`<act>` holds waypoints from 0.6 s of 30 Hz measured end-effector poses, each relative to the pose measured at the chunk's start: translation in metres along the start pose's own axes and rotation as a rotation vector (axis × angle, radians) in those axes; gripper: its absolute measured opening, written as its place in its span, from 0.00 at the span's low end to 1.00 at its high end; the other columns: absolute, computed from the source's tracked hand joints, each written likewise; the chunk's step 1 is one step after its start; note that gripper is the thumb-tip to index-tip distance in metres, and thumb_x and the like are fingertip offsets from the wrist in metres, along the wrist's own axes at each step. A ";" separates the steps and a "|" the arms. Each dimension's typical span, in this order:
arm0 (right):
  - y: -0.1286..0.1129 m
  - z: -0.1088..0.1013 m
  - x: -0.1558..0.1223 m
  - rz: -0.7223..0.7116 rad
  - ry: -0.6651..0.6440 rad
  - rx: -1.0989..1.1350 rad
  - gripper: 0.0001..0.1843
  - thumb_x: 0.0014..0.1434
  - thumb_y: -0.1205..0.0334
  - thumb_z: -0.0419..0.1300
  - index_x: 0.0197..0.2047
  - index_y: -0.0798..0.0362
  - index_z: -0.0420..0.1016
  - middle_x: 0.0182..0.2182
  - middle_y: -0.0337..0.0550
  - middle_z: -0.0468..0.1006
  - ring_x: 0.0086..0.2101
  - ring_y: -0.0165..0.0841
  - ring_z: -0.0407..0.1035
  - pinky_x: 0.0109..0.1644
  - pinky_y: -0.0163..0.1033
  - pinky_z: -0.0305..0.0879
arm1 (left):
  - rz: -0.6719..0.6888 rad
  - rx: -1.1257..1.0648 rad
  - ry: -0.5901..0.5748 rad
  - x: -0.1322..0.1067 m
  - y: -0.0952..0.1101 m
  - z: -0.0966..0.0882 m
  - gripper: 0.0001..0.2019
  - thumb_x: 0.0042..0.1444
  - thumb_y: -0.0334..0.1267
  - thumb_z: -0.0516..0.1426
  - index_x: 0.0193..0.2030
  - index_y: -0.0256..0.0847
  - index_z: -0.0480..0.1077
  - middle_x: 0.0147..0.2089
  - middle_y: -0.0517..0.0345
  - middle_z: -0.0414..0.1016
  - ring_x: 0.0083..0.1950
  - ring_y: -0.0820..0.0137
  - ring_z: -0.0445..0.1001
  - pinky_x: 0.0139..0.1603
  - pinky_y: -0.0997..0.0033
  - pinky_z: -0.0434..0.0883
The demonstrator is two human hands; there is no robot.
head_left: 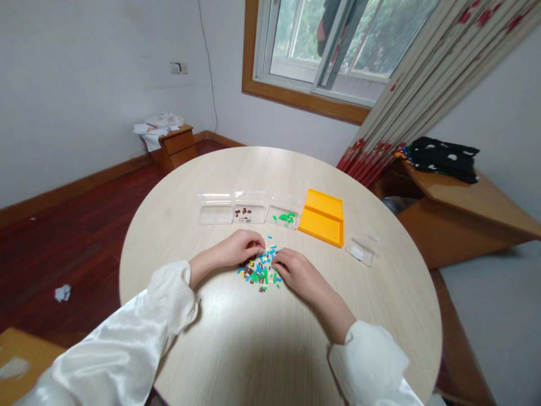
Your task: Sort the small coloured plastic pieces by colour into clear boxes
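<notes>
A loose pile of small plastic pieces (260, 275) in blue, green, brown, yellow and cream lies mid-table. My left hand (245, 248) reaches over its upper left edge, fingers curled and pinched together. At the right edge of the pile, my right hand (293, 268) has its fingers bent towards the thumb, close to the pieces. Whatever either hand holds, if anything, is too small or hidden to make out. Behind the pile, one clear box (249, 221) contains brown pieces and another clear box (282, 225) contains green ones.
A third clear box (216, 222) stands at the left of the row. To the right are an open yellow case (320, 226) and a small clear box (360, 252) with something white inside. Everything rests on a round wooden table (253, 349); a curtain (406, 84) hangs beyond.
</notes>
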State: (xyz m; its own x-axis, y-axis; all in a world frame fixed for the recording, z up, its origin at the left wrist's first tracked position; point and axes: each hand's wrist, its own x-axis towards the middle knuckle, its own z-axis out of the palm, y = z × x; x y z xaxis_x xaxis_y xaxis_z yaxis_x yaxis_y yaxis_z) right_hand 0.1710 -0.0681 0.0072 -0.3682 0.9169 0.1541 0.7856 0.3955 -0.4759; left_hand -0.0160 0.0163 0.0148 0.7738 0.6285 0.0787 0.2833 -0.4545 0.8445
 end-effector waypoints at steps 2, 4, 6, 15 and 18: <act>0.001 0.001 0.000 0.014 -0.008 -0.021 0.07 0.60 0.70 0.53 0.33 0.55 0.71 0.31 0.44 0.73 0.35 0.32 0.67 0.40 0.36 0.62 | -0.011 -0.008 0.002 0.000 0.000 0.000 0.08 0.55 0.35 0.53 0.31 0.35 0.70 0.24 0.62 0.68 0.25 0.77 0.63 0.28 0.77 0.60; 0.001 0.002 -0.001 0.012 -0.013 -0.045 0.07 0.61 0.70 0.52 0.34 0.55 0.70 0.32 0.44 0.73 0.35 0.33 0.67 0.40 0.37 0.62 | -0.013 -0.005 0.009 0.000 -0.001 0.001 0.08 0.55 0.36 0.53 0.31 0.35 0.70 0.23 0.62 0.67 0.25 0.77 0.62 0.27 0.77 0.59; 0.001 0.002 -0.002 -0.006 0.006 -0.030 0.07 0.61 0.69 0.51 0.35 0.55 0.69 0.32 0.44 0.72 0.35 0.33 0.66 0.40 0.38 0.62 | -0.013 0.002 0.025 0.001 -0.004 0.003 0.08 0.55 0.37 0.54 0.31 0.35 0.70 0.23 0.63 0.66 0.24 0.77 0.62 0.26 0.77 0.58; -0.007 0.008 0.007 0.257 0.369 0.666 0.04 0.54 0.62 0.58 0.30 0.53 0.70 0.25 0.38 0.72 0.27 0.29 0.65 0.33 0.35 0.63 | 0.014 0.014 0.175 0.003 -0.004 0.003 0.06 0.50 0.30 0.55 0.33 0.35 0.72 0.25 0.62 0.68 0.26 0.76 0.61 0.28 0.76 0.60; -0.011 0.013 0.012 0.438 0.419 1.074 0.12 0.48 0.55 0.64 0.29 0.54 0.70 0.21 0.35 0.72 0.22 0.26 0.64 0.27 0.32 0.62 | 0.036 0.010 0.223 0.004 -0.003 0.004 0.06 0.49 0.30 0.55 0.33 0.35 0.73 0.28 0.60 0.71 0.29 0.75 0.64 0.31 0.75 0.62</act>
State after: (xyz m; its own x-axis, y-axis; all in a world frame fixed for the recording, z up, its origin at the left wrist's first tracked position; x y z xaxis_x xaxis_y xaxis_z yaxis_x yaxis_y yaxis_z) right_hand 0.1514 -0.0625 0.0033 0.1668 0.9856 -0.0259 -0.0772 -0.0131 -0.9969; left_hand -0.0120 0.0175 0.0100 0.6392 0.7355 0.2248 0.2643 -0.4846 0.8338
